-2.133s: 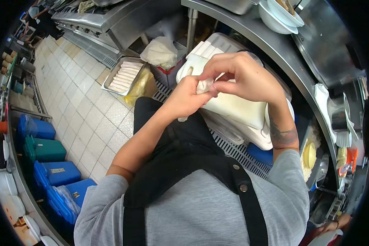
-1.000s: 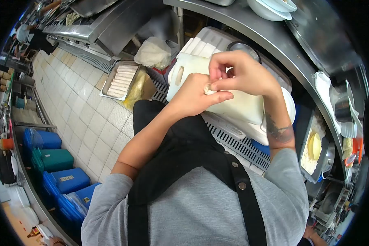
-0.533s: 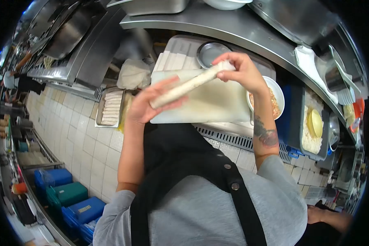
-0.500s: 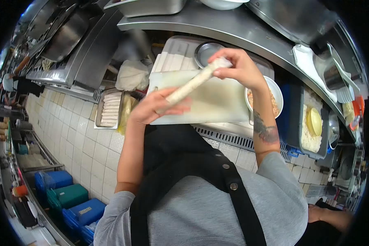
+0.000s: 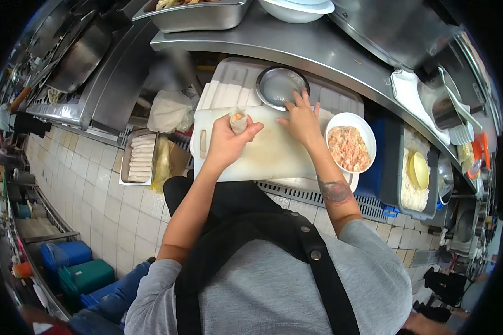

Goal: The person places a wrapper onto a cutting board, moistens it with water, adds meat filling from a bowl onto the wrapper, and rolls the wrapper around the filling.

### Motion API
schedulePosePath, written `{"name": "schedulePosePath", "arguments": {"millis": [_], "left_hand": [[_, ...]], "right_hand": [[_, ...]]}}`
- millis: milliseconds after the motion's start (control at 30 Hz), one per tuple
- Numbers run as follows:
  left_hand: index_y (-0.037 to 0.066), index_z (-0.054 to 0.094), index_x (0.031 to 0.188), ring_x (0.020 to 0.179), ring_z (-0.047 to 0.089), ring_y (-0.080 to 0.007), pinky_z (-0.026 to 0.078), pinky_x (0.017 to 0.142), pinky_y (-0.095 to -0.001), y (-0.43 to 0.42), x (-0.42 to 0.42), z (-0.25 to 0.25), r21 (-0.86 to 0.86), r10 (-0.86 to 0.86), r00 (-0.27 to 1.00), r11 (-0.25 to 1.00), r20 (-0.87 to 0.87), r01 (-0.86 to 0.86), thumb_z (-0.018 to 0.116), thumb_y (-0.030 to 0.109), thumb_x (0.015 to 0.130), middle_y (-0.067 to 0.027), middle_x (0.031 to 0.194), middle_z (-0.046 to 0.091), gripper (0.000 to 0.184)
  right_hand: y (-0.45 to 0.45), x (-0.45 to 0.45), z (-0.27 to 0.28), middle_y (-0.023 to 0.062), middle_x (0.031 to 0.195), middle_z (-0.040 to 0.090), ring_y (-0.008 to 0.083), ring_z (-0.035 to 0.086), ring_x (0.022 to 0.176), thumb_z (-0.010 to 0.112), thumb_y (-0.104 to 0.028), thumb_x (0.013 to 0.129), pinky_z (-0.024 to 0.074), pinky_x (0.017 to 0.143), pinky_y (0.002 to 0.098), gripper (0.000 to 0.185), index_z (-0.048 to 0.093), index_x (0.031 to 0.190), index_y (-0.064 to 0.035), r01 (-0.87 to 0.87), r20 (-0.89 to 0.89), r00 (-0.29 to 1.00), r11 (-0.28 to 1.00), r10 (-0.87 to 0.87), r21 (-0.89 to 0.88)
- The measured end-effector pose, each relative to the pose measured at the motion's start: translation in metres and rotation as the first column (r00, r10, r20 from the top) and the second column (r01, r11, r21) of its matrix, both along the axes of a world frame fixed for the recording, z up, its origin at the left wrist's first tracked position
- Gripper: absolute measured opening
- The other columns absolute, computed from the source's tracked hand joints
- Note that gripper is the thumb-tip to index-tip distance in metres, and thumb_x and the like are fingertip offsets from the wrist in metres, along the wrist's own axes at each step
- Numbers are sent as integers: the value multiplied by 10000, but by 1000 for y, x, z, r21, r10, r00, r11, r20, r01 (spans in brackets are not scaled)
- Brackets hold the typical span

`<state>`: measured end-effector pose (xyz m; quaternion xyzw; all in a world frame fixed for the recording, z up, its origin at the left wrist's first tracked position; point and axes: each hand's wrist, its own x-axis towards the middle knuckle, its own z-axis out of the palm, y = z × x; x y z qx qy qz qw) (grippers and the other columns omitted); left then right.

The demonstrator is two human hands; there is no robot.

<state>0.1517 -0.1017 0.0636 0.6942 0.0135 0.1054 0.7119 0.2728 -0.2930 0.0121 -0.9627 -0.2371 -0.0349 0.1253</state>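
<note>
My left hand (image 5: 227,142) is closed around a long pale roll in a thin wrapper (image 5: 238,120), held tilted with one end facing up; a bit of orange filling shows at that end. Below it lies a white cutting board (image 5: 282,162). My right hand (image 5: 303,124) holds nothing, its fingers spread at the near edge of a round metal bowl (image 5: 259,89) with cloudy liquid inside. Whether the fingertips touch the liquid I cannot tell. A white bowl (image 5: 373,139) of pinkish minced filling (image 5: 347,148) stands right of my right forearm.
At left, a metal tray (image 5: 123,162) holds several finished rolls beside a yellow plastic bag (image 5: 163,162). A steel shelf (image 5: 296,42) crosses above the board. To the right stands a grey tub (image 5: 427,209) of white food with a yellow bowl (image 5: 418,170). People are nearby.
The roll went from being held between both hands to my left hand alone, now pointing up. My right hand let go of it and moved down beside the metal bowl.
</note>
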Motion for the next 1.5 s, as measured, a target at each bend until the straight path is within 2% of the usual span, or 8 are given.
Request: {"name": "schedulePosePath", "arguments": {"millis": [367, 567, 667, 767, 1067, 1167, 1267, 1500], "left_hand": [[42, 618, 816, 652, 552, -48, 428, 577, -221, -15, 0, 3, 13, 193, 976, 981, 103, -195, 746, 107, 889, 23, 713, 604, 161], [-31, 627, 860, 588, 591, -92, 459, 541, -297, -19, 1, 8, 162, 334, 941, 927, 54, -339, 779, 137, 856, -69, 649, 652, 227], [-42, 626, 883, 635, 705, -184, 502, 548, -330, -30, 10, -9, -72, 356, 870, 933, 341, -354, 760, 91, 842, -128, 680, 696, 193], [-50, 634, 912, 743, 751, -258, 541, 593, -343, -27, -1, 4, 243, 350, 906, 882, 236, -404, 718, 33, 837, -172, 752, 726, 140], [-27, 610, 918, 718, 640, -138, 494, 638, -282, 11, -4, 2, 118, -140, 988, 984, 69, 131, 743, 67, 819, -63, 781, 674, 191], [-14, 628, 945, 739, 572, -103, 473, 670, -268, 28, -3, 6, 176, -335, 942, 928, 12, 328, 795, 142, 795, -29, 760, 623, 274], [1, 645, 917, 755, 589, -98, 475, 672, -284, 20, -3, 18, 141, -310, 927, 948, 211, 285, 823, 198, 779, -39, 779, 650, 300], [-13, 691, 911, 708, 628, -128, 502, 678, -301, 19, -4, 26, 121, -345, 936, 929, -66, 351, 798, 224, 813, -53, 772, 679, 277]], "right_hand": [[0, 7, 4, 196, 1499, 439, 390, 294, 1465, 800, -265, 791, 282, 1105, 684, 373, 694, 1083, -60, 6, -58, 998, 987, 4, 159], [20, -47, 107, 186, 1372, 570, 427, 440, 1376, 796, -193, 798, 386, 1101, 484, 303, 694, 1050, -60, -260, 118, 959, 637, 257, 726], [35, -76, 129, 164, 1336, 591, 399, 454, 1373, 820, -124, 753, 414, 1075, 475, 260, 712, 977, -49, -475, 314, 879, 614, 358, 631], [49, -81, 116, 142, 1325, 599, 382, 481, 1354, 837, -77, 711, 436, 1049, 470, 218, 725, 894, -44, -516, 443, 842, 701, 309, 493], [51, -65, 128, 91, 1090, 629, 287, 621, 1070, 842, -159, 709, 525, 772, 361, 214, 691, 798, -37, -651, 407, 759, 577, 509, 493], [52, -69, 145, 91, 1034, 631, 223, 645, 867, 826, -155, 731, 512, 679, 306, 206, 689, 819, -28, -572, 131, 766, 574, 629, 586], [53, -65, 153, 80, 909, 641, 215, 651, 763, 806, -139, 753, 508, 673, 304, 181, 697, 830, -18, -589, 25, 720, 592, 693, 551], [49, -57, 172, 112, 769, 659, 216, 665, 635, 746, -60, 797, 527, 627, 287, 83, 722, 848, 0, -503, -210, 684, 661, 699, 557]]}}
